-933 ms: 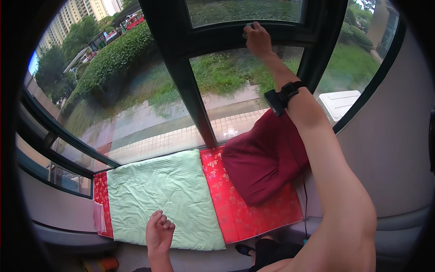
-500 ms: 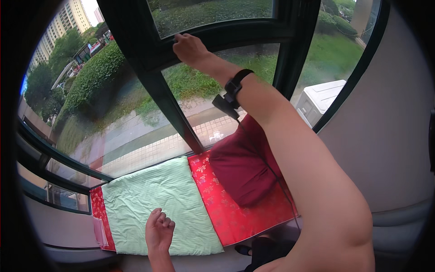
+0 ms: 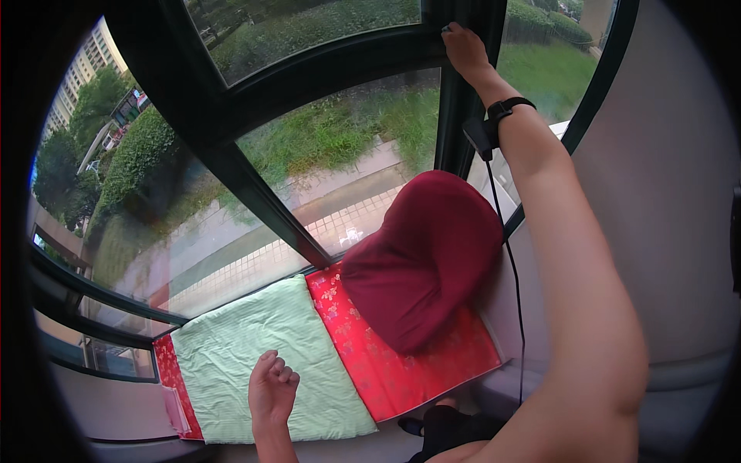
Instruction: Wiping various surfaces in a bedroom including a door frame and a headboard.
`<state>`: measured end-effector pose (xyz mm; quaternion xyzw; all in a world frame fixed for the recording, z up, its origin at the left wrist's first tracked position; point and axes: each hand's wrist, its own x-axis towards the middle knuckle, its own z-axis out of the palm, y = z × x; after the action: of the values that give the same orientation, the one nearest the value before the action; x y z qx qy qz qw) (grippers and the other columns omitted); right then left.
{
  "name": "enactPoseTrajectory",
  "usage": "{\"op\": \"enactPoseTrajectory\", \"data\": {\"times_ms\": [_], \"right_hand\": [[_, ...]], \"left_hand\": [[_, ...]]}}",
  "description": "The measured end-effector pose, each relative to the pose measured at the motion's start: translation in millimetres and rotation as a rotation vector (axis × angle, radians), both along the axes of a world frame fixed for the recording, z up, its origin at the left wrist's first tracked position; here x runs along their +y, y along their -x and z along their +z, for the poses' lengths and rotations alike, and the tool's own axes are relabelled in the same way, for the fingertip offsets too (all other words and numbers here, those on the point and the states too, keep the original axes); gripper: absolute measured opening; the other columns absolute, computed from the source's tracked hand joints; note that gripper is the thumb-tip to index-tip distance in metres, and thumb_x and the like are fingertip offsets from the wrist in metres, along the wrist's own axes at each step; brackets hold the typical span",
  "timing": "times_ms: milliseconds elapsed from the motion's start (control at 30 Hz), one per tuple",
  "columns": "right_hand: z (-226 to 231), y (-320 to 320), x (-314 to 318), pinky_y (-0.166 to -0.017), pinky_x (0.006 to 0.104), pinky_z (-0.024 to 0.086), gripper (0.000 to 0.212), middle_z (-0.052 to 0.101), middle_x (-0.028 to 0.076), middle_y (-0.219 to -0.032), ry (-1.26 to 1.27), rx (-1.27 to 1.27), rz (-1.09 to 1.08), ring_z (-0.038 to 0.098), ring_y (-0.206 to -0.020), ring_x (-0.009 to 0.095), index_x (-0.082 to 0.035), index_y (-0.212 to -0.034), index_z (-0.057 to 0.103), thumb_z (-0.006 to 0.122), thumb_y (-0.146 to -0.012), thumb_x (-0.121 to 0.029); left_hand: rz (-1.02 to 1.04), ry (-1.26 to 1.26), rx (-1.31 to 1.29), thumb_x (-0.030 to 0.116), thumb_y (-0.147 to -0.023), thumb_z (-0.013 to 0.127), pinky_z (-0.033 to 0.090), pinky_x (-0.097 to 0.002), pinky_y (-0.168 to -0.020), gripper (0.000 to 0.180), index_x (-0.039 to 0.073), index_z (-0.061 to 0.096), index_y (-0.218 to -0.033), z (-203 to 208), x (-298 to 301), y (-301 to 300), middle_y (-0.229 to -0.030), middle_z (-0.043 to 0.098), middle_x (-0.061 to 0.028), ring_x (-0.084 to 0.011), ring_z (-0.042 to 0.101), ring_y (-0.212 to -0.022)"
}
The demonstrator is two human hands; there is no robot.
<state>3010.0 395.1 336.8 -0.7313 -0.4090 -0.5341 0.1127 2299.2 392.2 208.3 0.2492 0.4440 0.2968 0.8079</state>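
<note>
Gripping hand: the right hand, raised, fingers bent closed around a small grey thing that is mostly hidden and too slight to name; held by the fingertips, probably to suit so small a thing.
Window frame: dark, rising beyond the far edge of the red mat; the right hand is up where the crossbar meets the right upright, and seems to touch it. The arm is stretched long, likely because that joint stands so high past the mat.
Resting hand: the left hand, in a loose fist over the near edge of the green quilt, with nothing visible in it; perhaps tucked low because only one arm is in use.
Wrist strap: black, carrying a black box on the inner side, a placing that leaves palm and fingers free.
Cable: hanging from the box, just right of the cushion, with slack that presumably lets the arm lift; its lower end is hidden.
Maroon cushion: over the mat's far right corner, maybe put there for leaning on.
Quilt spread: flat across the mat's middle and left, probably as padding, leaving a red strip at the left edge.
</note>
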Motion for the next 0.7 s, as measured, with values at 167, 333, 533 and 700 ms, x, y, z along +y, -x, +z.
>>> {"op": "enactPoseTrajectory", "data": {"times_ms": [167,333,533,700], "right_hand": [[10,15,-14,-0.075,0.0455,0.057,0.014,0.068,0.014,-0.098,-0.232,0.384,-0.192,0.069,-0.084,0.035,-0.007,-0.086,0.074,0.062,-0.085,-0.014],[-78,200,-9,-0.078,0.0368,0.053,0.010,0.071,0.014,-0.088,-0.786,0.895,0.622,0.069,-0.084,0.030,-0.005,-0.088,0.074,0.072,-0.080,-0.011],[-126,450,-128,-0.079,0.0281,0.055,0.015,0.069,0.005,-0.100,-0.725,2.149,1.402,0.067,-0.087,0.013,-0.001,-0.109,0.063,0.063,-0.094,-0.003],[-137,550,-215,-0.088,0.0345,0.052,0.016,0.064,0.006,-0.116,-0.471,2.513,1.611,0.063,-0.103,0.017,-0.008,-0.107,0.059,0.067,-0.093,-0.012]], "left_hand": [[-0.064,0.006,-0.039,0.012,-0.092,0.064,0.040,-0.0274,-0.063,0.010,0.012,0.057,-0.099,15,-20,-7,-0.067,0.044,0.0056,-0.0081,0.042,-0.057],[-0.088,-0.010,-0.093,0.014,-0.090,0.067,0.040,-0.0295,-0.066,0.018,0.009,0.057,-0.105,20,-43,29,-0.074,0.052,0.0029,-0.0101,0.045,-0.062],[-0.358,-0.165,-0.067,0.013,-0.095,0.061,0.044,-0.0303,-0.067,0.021,0.004,0.058,-0.113,51,-73,45,-0.078,0.055,-0.0008,-0.0097,0.048,-0.063],[-0.675,-0.380,-0.099,0.012,-0.097,0.058,0.053,-0.0281,-0.075,0.035,-0.002,0.053,-0.129,49,-89,75,-0.098,0.062,-0.0067,-0.0118,0.060,-0.078]]}}
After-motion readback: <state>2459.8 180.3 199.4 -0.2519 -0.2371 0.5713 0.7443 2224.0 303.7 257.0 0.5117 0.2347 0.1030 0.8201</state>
